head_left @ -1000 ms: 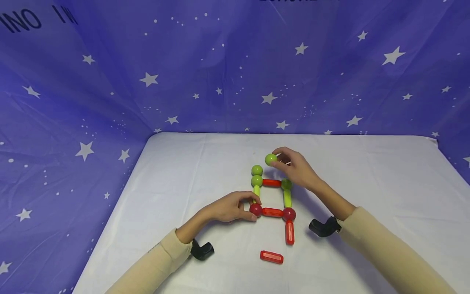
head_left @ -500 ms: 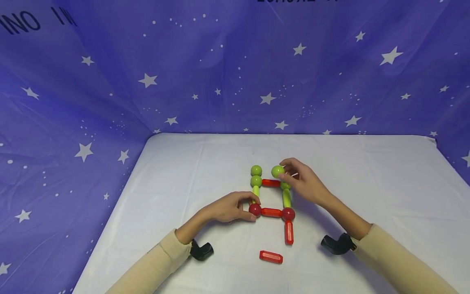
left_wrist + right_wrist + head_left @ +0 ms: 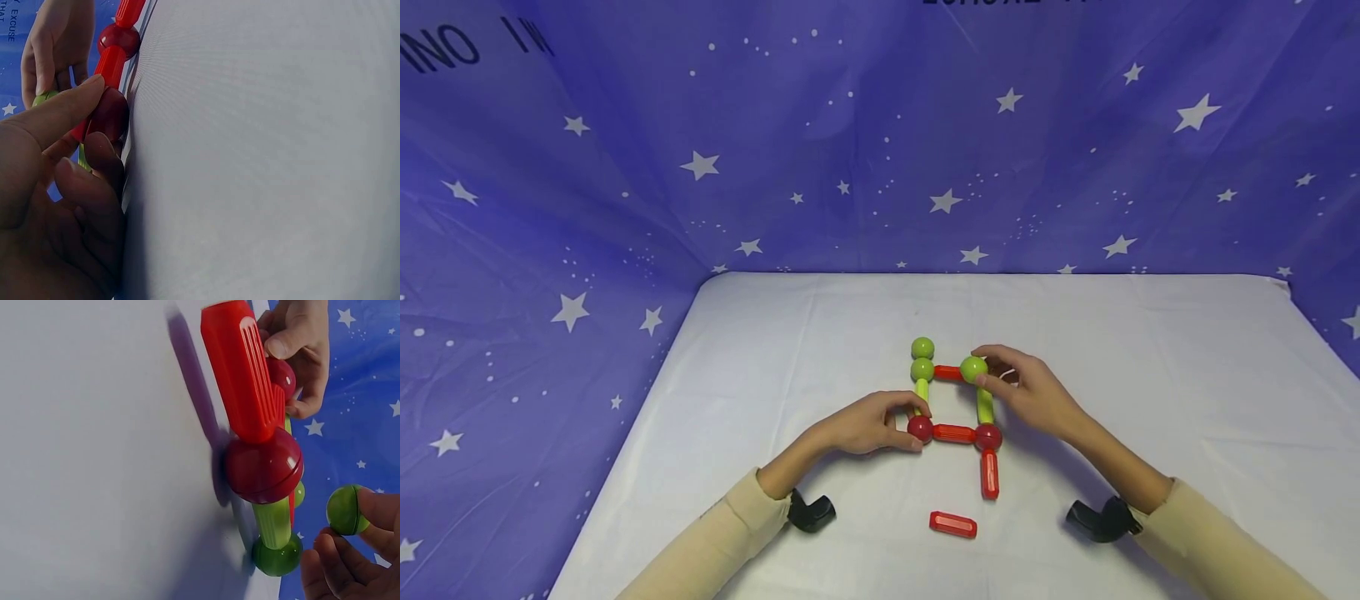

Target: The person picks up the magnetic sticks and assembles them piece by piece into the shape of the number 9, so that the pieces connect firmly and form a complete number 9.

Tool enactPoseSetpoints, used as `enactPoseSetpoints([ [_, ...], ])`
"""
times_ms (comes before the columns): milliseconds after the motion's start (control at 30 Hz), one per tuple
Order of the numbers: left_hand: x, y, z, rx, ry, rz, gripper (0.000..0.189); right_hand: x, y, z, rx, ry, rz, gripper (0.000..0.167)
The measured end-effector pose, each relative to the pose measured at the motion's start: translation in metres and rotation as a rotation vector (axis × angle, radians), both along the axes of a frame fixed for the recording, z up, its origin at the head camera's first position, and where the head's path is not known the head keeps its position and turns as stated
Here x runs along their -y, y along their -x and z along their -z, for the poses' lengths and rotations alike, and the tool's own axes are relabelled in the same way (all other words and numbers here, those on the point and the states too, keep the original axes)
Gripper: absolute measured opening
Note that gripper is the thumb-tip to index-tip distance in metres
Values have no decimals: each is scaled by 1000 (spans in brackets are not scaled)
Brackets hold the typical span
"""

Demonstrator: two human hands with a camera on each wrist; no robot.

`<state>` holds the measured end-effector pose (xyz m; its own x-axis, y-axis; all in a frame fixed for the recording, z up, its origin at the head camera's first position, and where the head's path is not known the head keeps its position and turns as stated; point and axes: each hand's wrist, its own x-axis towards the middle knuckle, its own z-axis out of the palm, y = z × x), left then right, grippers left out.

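Observation:
A square frame of toy balls and rods lies on the table, its near side a red rod (image 3: 954, 433) between two red balls. My left hand (image 3: 867, 423) grips the red ball (image 3: 921, 428) at the near left corner between thumb and fingers. My right hand (image 3: 1033, 393) pinches a green ball (image 3: 974, 369), which covers the far right corner in the head view. The right wrist view shows that held ball (image 3: 344, 511) apart from the frame's corner green ball (image 3: 277, 555). Two green balls touch at the far left corner, one (image 3: 922, 348) beyond the other.
Another red rod (image 3: 989, 475) extends toward the near edge from the right red ball (image 3: 988, 437). A loose red rod (image 3: 953, 524) lies nearer on the white tablecloth (image 3: 1150, 375). A blue starry curtain (image 3: 880, 150) hangs behind the table.
My right hand has brought the green ball nearer and to the right, from beyond the frame to over its far right corner. My left hand has stayed on the red ball.

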<state>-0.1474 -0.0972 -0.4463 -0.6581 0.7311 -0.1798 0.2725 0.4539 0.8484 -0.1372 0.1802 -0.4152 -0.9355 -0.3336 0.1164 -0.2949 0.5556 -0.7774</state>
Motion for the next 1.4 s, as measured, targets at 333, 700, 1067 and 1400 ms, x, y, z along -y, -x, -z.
enactPoseSetpoints([
  [333, 1, -1, 0, 8, -12, 3, 37, -6, -16, 1, -8, 9, -9, 35],
  [700, -1, -1, 1, -1, -4, 4, 37, -18, -37, 1, -4, 29, -21, 38],
  [1067, 0, -1, -1, 0, 0, -1, 37, -22, -57, -2, 49, 25, -83, 31],
  [1400, 0, -1, -1, -10, -5, 0, 37, -31, -74, 6, 66, 60, -163, 24],
])
